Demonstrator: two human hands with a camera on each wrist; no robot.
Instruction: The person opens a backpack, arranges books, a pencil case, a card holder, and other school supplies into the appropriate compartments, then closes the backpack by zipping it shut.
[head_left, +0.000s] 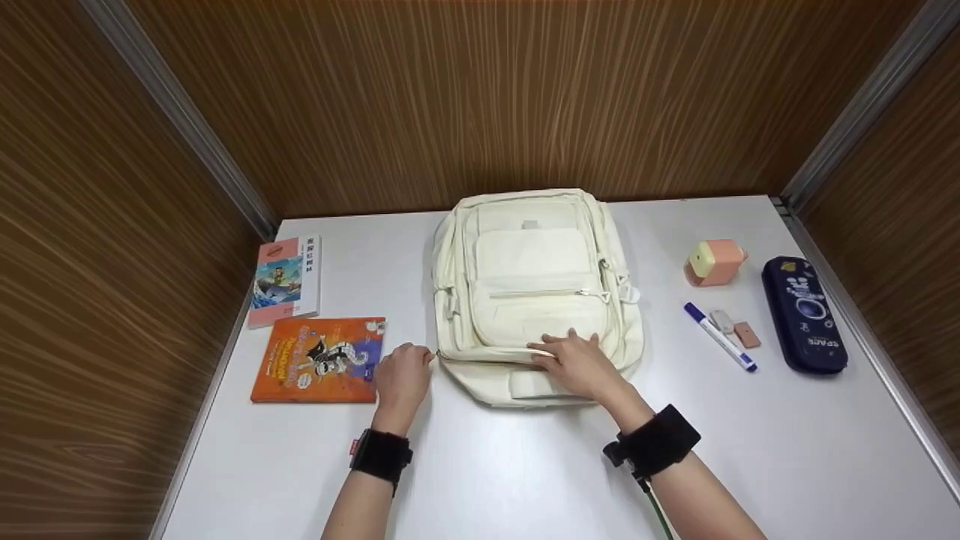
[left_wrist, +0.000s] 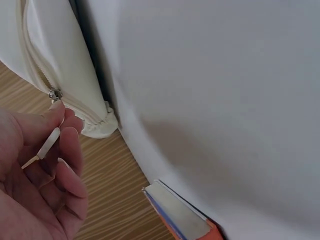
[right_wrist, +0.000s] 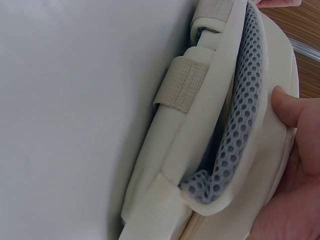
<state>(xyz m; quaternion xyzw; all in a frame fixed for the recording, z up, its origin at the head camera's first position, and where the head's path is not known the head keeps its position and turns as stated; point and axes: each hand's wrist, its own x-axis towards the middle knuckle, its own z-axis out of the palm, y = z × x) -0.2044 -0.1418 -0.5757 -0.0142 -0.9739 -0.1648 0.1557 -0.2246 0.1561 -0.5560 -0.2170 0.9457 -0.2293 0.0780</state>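
A cream backpack (head_left: 534, 253) lies on its back on the white table, front pockets up. At its near left corner my left hand (head_left: 403, 376) pinches a zipper pull (left_wrist: 49, 143) between thumb and fingers; the metal slider (left_wrist: 55, 94) shows just beyond the thumb in the left wrist view. My right hand (head_left: 579, 364) rests on the near edge of the bag with its fingers spread. In the right wrist view its thumb presses the fabric beside the grey mesh-lined handle (right_wrist: 242, 115).
On the left lie an orange book (head_left: 322, 360) and a smaller book (head_left: 286, 281). To the right are a pink and yellow sharpener-like box (head_left: 716, 262), a blue-capped marker (head_left: 720, 336), two small blocks (head_left: 746, 334) and a navy pencil case (head_left: 805, 315). Wood-grain panels surround the table.
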